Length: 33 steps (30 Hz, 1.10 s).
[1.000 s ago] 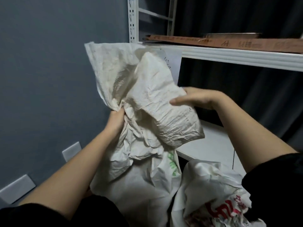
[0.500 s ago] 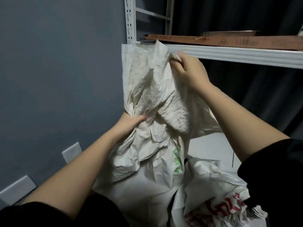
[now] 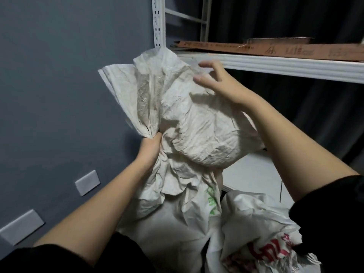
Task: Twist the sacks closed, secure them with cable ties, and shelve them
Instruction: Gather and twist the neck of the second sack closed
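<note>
The left hand (image 3: 150,149) was clenched round the gathered neck of the white woven sack (image 3: 189,131), fingers wrapped tight into the bunched cloth, the bare forearm rising from the lower left of the view at a steep slant. Above that grip the loose top of the sack fanned out in a crumpled flap toward the grey wall (image 3: 59,95), while another fold bulged over to the right in a rounded, wrinkled mass. The right hand (image 3: 220,83) lay over the upper edge of that mass – fingers spread and only lightly bent, the palm resting on the cloth, gripping nothing – with the thumb and forefinger lifted a little off the surface. Its forearm came in from the right, the elbow bent, a black sleeve (image 3: 331,209) showing at the lower right. The sack stood between the two arms in front of the person, its body dropping to the bottom of the view, with green print (image 3: 211,203) down one side. Just beside it on the right sat a second sack (image 3: 262,233) with red lettering. Behind both ran a white metal shelf rail (image 3: 295,67) – a flat brown cardboard sheet (image 3: 275,50) lay on top – and a slotted white upright (image 3: 158,22) stood at the wall. Two pale wall plates (image 3: 87,182) showed low on the left.
</note>
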{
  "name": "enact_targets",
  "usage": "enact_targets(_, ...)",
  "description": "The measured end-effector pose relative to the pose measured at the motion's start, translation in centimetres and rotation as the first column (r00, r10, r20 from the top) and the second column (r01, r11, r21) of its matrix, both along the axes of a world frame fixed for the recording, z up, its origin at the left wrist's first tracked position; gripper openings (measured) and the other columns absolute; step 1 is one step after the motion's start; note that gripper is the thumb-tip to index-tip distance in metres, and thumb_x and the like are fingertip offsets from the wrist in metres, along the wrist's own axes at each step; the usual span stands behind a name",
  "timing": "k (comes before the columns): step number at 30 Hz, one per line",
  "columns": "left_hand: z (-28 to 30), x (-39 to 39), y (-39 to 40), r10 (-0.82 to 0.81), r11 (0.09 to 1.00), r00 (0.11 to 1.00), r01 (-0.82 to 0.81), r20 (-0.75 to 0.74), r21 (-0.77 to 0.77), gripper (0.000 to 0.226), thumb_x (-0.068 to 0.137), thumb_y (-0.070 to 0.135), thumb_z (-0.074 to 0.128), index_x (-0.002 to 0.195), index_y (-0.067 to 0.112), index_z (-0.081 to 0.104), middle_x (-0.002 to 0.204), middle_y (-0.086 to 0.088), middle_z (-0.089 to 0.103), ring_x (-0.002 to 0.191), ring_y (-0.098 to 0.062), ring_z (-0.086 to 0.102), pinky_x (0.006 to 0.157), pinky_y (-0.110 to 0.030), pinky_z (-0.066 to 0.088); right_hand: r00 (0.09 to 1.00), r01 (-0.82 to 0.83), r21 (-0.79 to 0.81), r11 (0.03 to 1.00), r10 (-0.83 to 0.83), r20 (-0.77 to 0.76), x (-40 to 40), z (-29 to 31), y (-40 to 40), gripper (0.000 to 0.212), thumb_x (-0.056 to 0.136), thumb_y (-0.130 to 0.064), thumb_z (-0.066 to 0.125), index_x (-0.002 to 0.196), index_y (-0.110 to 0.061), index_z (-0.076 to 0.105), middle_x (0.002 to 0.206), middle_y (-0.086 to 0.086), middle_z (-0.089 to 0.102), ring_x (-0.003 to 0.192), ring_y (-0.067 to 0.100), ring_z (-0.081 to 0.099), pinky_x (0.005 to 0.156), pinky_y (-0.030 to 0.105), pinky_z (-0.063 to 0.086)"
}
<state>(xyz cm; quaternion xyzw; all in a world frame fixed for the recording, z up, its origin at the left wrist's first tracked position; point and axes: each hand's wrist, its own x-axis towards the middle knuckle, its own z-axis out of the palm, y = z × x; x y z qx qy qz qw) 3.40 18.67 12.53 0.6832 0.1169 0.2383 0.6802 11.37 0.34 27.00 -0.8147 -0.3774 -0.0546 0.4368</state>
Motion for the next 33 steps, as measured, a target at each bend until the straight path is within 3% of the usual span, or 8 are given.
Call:
enact_targets(4, -0.2, 0.0, 1.1, 0.029, 0.974, 0.995, -0.05, -0.098, -0.219, 0.026, 0.092, 0.016, 0.052, 0.114, 0.01, 0.063, 0.103, -0.007, 0.07, 0.097, -0.023, 0.066, 0.094, -0.037, 0.052, 0.981, 0.055, -0.35, 0.935, -0.116, -0.154, 0.3, -2.0, -4.0, 0.112, 0.064, -0.051, 0.082, 0.149, -0.032, 0.012, 0.146, -0.006, 0.035, 0.131, 0.011, 0.04, 0.111, 0.032, 0.034)
enact_targets(7, -0.1, 0.1, 1.5, 0.004, 0.953, 0.996, -0.03, -0.087, -0.301, 0.018, 0.09, 0.014, 0.054, 0.098, 0.006, 0.067, 0.093, -0.012, 0.072, 0.094, -0.027, 0.068, 0.092, -0.039, 0.053, 0.973, 0.023, -0.449, 0.893, -0.122, -0.194, 0.6, -3.5, -5.0, 0.083, 0.066, -0.046, 0.084, 0.134, -0.022, 0.042, 0.126, -0.011, 0.056, 0.116, 0.008, 0.055, 0.103, 0.028, 0.042)
enact_targets(11, -0.3, -0.3, 1.5, -0.17, 0.925, 0.985, 0.145, -0.043, -0.351, 0.021, 0.085, 0.02, 0.063, 0.098, 0.004, 0.069, 0.08, -0.009, 0.074, 0.077, -0.022, 0.071, 0.079, -0.032, 0.057, 0.974, 0.08, -0.145, 0.986, -0.108, -0.199, 0.7, -3.7, -5.1, 0.022, 0.086, -0.025, 0.069, 0.102, -0.01, 0.068, 0.097, -0.002, 0.069, 0.089, 0.009, 0.063, 0.078, 0.02, 0.05)
enact_targets(14, -0.6, -0.7, 2.3, -0.284, 0.918, 0.955, 0.246, -0.083, -0.31, 0.054, 0.063, 0.036, 0.08, 0.106, 0.006, 0.069, 0.095, -0.013, 0.073, 0.088, -0.027, 0.07, 0.093, -0.04, 0.052, 0.966, 0.088, -0.092, 0.992, -0.107, -0.235, 1.3, -2.7, -5.6, 0.016, 0.093, -0.021, 0.06, 0.104, -0.011, 0.068, 0.101, 0.001, 0.069, 0.091, 0.011, 0.063, 0.081, 0.02, 0.049)
enact_targets(17, -0.5, -0.9, 2.6, -0.299, 0.954, 0.935, 0.299, -0.193, -0.031, 0.075, 0.043, 0.05, 0.086, 0.106, 0.013, 0.068, 0.106, -0.01, 0.072, 0.099, -0.025, 0.068, 0.098, -0.039, 0.049, 0.974, 0.186, -0.056, 0.981, -0.192, -0.118, 1.5, -1.7, -5.3, 0.023, 0.096, -0.013, 0.051, 0.113, -0.003, 0.064, 0.112, 0.008, 0.066, 0.1, 0.013, 0.058, 0.086, 0.021, 0.048)
enact_targets(23, 0.1, -1.2, -0.5, -0.302, 0.859, 0.932, 0.358, -0.202, 0.367, 0.066, 0.073, 0.022, 0.081, 0.132, 0.014, 0.053, 0.127, 0.004, 0.06, 0.114, -0.009, 0.056, 0.106, -0.025, 0.038, 0.969, 0.191, 0.016, 0.981, -0.192, 0.156, -0.2, 1.9, -2.3, 0.016, 0.094, -0.019, 0.048, 0.103, -0.009, 0.057, 0.1, 0.005, 0.063, 0.089, 0.017, 0.055, 0.071, 0.031, 0.039)
enact_targets(27, -0.1, -0.7, -1.4, -0.266, 0.913, 0.959, 0.284, -0.101, 0.292, 0.059, 0.083, 0.012, 0.072, 0.136, 0.017, 0.047, 0.132, 0.006, 0.054, 0.12, -0.008, 0.051, 0.104, -0.022, 0.037, 0.991, 0.054, 0.068, 0.996, -0.061, 0.116, -1.6, 4.5, 0.3, 0.015, 0.086, -0.008, 0.053, 0.089, -0.018, 0.042, 0.08, -0.01, 0.043, 0.073, 0.003, 0.041, 0.06, 0.016, 0.034)
enact_targets(33, 0.1, -0.4, -1.4, -0.241, 0.954, 0.962, 0.259, -0.126, 0.149, 0.033, 0.085, -0.008, 0.051, 0.105, 0.017, 0.058, 0.097, 0.003, 0.065, 0.095, -0.016, 0.061, 0.078, -0.018, 0.051, 0.985, -0.14, 0.206, 0.968, 0.115, 0.129, -3.6, 5.4, 1.5, 0.017, 0.075, -0.008, 0.045, 0.082, -0.021, 0.038, 0.076, -0.006, 0.041, 0.063, 0.001, 0.038, 0.058, 0.014, 0.034)
